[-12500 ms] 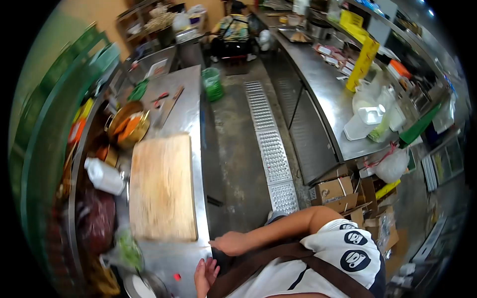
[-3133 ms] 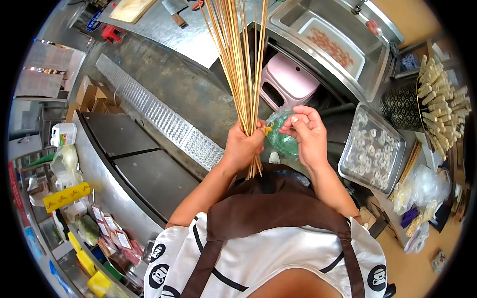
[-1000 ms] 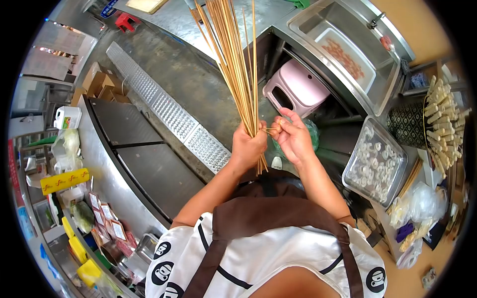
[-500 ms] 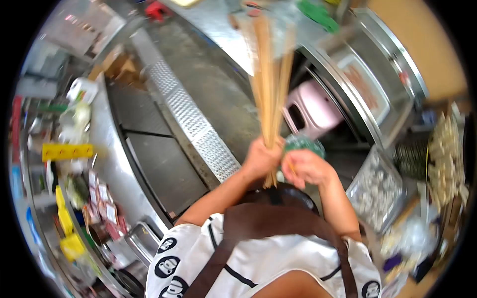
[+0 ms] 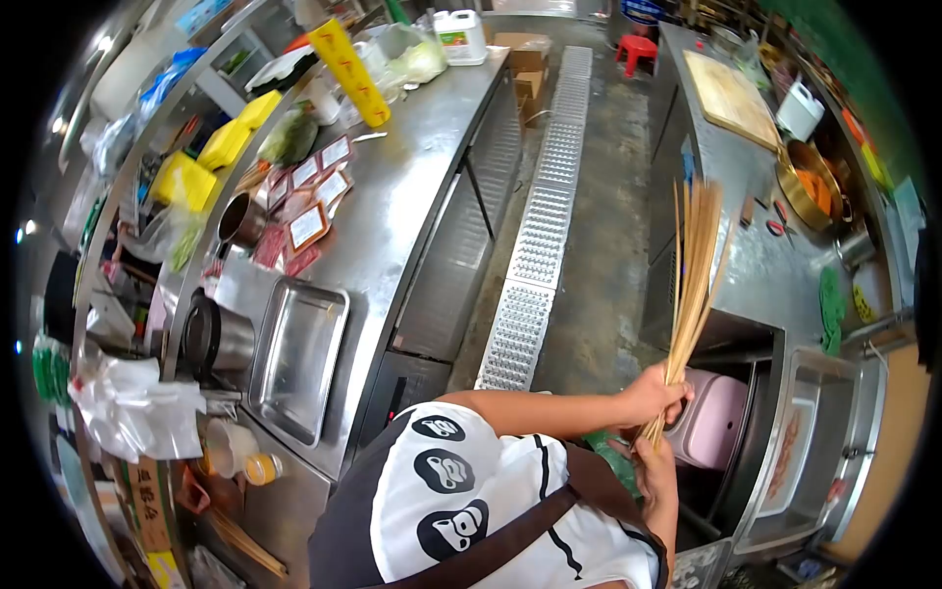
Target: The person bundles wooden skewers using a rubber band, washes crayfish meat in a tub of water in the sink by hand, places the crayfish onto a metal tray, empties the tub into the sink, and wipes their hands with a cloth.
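A tall bundle of thin bamboo skewers [image 5: 695,270] stands nearly upright, its upper ends fanning out above the floor and counter edge. My left hand [image 5: 652,398] is wrapped round the bundle near its lower end. Just below, my right hand [image 5: 655,471] closes at the bottom tips of the skewers, thumb uppermost; its other fingers are partly hidden. Behind the hands sits a pink plastic stool [image 5: 708,417] beneath the counter. Something green [image 5: 613,461] shows beside my right wrist, partly covered by my arm.
A steel counter [image 5: 383,206] on the left carries packaged meat [image 5: 294,221] and a metal tray [image 5: 299,361]. The right counter holds a cutting board [image 5: 729,98], scissors [image 5: 780,221], a pot [image 5: 812,187] and a sink [image 5: 834,393]. A metal drain grate [image 5: 545,216] runs along the aisle floor.
The view has swung left, showing more of the left counter and aisle. My left hand still grips the skewers; my right hand has moved from beside the bundle to its lower tips.
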A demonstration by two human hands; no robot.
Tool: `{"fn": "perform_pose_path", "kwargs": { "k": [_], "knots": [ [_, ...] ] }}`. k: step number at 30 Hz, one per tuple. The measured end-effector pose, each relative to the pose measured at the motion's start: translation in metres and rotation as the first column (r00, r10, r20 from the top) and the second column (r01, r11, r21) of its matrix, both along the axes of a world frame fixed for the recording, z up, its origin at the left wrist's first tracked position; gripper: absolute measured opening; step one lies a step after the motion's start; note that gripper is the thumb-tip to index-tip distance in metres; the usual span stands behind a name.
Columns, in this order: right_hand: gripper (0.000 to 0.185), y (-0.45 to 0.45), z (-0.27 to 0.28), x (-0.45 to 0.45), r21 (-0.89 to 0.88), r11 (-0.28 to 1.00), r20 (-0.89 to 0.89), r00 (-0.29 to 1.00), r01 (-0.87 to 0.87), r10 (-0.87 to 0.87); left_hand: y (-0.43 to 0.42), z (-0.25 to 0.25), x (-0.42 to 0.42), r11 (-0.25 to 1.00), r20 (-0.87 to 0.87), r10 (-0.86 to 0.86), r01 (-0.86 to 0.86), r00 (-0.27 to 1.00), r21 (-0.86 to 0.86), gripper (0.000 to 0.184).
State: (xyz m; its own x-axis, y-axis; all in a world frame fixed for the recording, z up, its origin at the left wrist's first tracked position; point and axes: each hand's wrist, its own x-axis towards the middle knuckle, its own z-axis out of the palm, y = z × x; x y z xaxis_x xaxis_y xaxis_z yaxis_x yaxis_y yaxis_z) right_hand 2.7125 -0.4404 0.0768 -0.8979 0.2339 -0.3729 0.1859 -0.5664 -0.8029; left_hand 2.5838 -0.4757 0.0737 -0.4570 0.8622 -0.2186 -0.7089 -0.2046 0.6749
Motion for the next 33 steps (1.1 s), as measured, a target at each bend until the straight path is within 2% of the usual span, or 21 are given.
{"fn": "perform_pose_path", "kwargs": {
  "k": [1,3,5,7,9,11,15,16,17,18,19,20,21,23,24,25,27,29,30,32,33],
  "knots": [
    [0.048,0.004,-0.003,-0.004,0.005,1.000,-0.001,1.000,-0.024,0.024,-0.001,0.008,0.000,1.000,0.010,0.028,-0.028,1.000,-0.007,0.012],
    [0.042,0.015,-0.013,-0.014,-0.225,0.960,-0.042,0.986,-0.169,0.163,-0.010,0.020,-0.013,1.000,0.023,0.011,-0.010,1.000,-0.008,0.015],
    [0.043,0.015,-0.006,-0.022,-0.172,0.961,-0.004,0.976,-0.216,0.219,-0.014,0.018,-0.018,0.993,-0.152,-0.115,0.119,0.982,0.019,0.015],
    [0.044,0.017,-0.008,-0.025,-0.305,0.861,-0.243,0.908,-0.407,0.343,-0.020,0.018,-0.020,0.986,-0.165,-0.158,0.166,0.974,0.033,0.015],
    [0.042,0.000,-0.003,-0.031,-0.272,0.864,-0.214,0.902,-0.423,0.375,-0.032,0.025,-0.020,0.956,-0.198,-0.277,0.291,0.940,0.045,0.015],
    [0.038,-0.015,-0.007,-0.040,-0.276,0.912,-0.283,0.933,-0.302,0.223,-0.041,0.029,-0.029,0.953,-0.173,-0.283,0.297,0.943,0.060,0.014],
    [0.040,-0.013,-0.005,-0.046,-0.346,0.909,-0.136,0.971,-0.232,0.196,-0.045,0.021,-0.041,0.965,-0.262,-0.212,0.244,0.941,0.095,0.023],
    [0.034,-0.016,-0.009,-0.051,-0.269,0.948,-0.132,0.982,-0.168,0.136,-0.045,0.022,-0.037,0.979,-0.411,-0.001,-0.082,0.912,-0.185,0.026],
    [0.034,-0.017,-0.014,-0.058,-0.267,0.951,-0.129,0.984,-0.156,0.125,-0.047,0.025,-0.033,0.823,-0.593,0.135,-0.423,0.794,-0.379,0.029],
    [0.028,-0.018,-0.019,-0.067,-0.157,0.986,0.015,0.999,0.053,-0.051,-0.054,0.029,-0.033,0.833,-0.589,0.116,-0.401,0.800,-0.382,0.029],
    [0.023,-0.020,-0.019,-0.073,-0.021,0.965,0.147,0.955,0.263,-0.257,-0.065,0.030,-0.032,0.845,-0.831,0.125,-0.498,0.542,-0.198,0.030],
    [0.020,-0.024,-0.007,-0.085,-0.019,0.952,0.138,0.944,0.306,-0.301,-0.072,0.032,-0.030,0.860,-0.963,0.153,-0.510,0.223,0.019,0.031],
    [0.020,-0.026,0.006,-0.100,-0.013,0.932,0.130,0.925,0.363,-0.358,-0.074,0.029,-0.028,0.873,-0.987,0.121,-0.485,0.105,0.055,0.031],
    [0.022,-0.020,0.007,-0.105,-0.019,0.927,0.134,0.920,0.374,-0.369,-0.068,0.018,-0.024,0.866,-0.983,0.128,-0.497,0.133,0.045,0.023],
    [0.022,-0.010,-0.024,-0.101,0.035,0.922,0.070,0.919,0.387,-0.388,-0.064,0.019,-0.023,0.832,-0.976,0.175,-0.549,0.126,0.079,0.022],
    [0.022,-0.014,-0.013,-0.107,0.040,0.901,0.121,0.893,0.431,-0.433,-0.064,0.023,-0.026,0.845,-0.994,0.073,-0.535,0.086,0.016,0.022],
    [0.020,-0.016,-0.011,-0.110,-0.051,0.863,0.107,0.862,0.502,-0.495,-0.060,0.013,-0.020,0.823,-0.949,0.137,-0.566,0.282,-0.049,0.020],
    [0.025,-0.017,0.003,-0.116,-0.190,0.813,0.053,0.833,0.550,-0.551,-0.065,0.001,-0.018,0.871,-0.965,0.062,-0.485,0.255,-0.072,0.018],
    [0.026,-0.012,-0.005,-0.109,-0.159,0.820,0.066,0.834,0.550,-0.547,-0.066,0.004,-0.012,0.876,-0.956,0.047,-0.472,0.289,-0.100,0.017],
    [0.027,-0.010,-0.005,-0.109,-0.077,0.850,0.100,0.853,0.521,-0.513,-0.062,-0.001,-0.018,0.882,-0.976,0.081,-0.471,0.204,-0.025,0.018],
    [0.026,-0.010,-0.011,-0.107,-0.113,0.856,0.067,0.863,0.505,-0.501,-0.060,0.000,-0.022,0.880,-0.964,0.145,-0.474,0.221,0.024,0.015]
  ]
}}
